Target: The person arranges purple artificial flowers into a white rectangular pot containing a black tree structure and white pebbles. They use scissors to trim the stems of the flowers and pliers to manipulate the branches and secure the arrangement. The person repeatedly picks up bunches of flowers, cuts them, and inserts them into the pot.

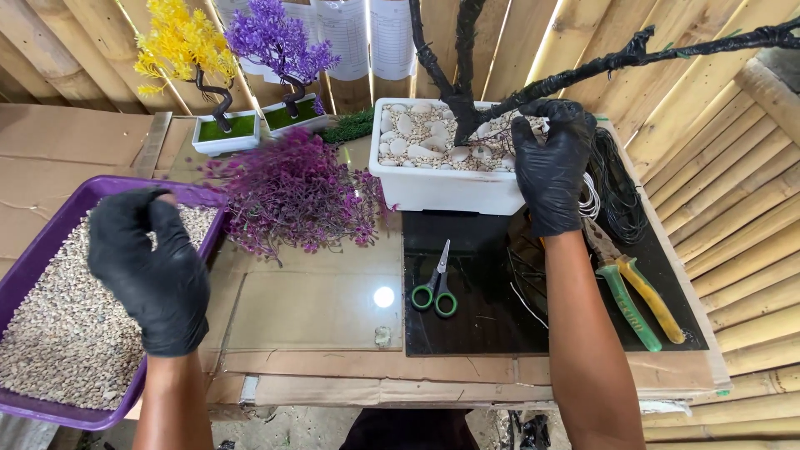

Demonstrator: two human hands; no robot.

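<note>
Gravel [58, 333] in the purple tray [25, 275] is pinched, apparently, by the left hand [150, 271]; at two o'clock, the right hand [550, 162] is closed on the black branch [583, 71] above the white planter [442, 187].

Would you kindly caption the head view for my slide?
Gloved left hand over a gravel tray; right hand at a white planter of stones.

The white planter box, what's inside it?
The white planter box holds white stones over fine gravel, with a black wrapped trunk rising from them. The right hand covers the box's right end, and the stones hide the trunk's base.
</note>
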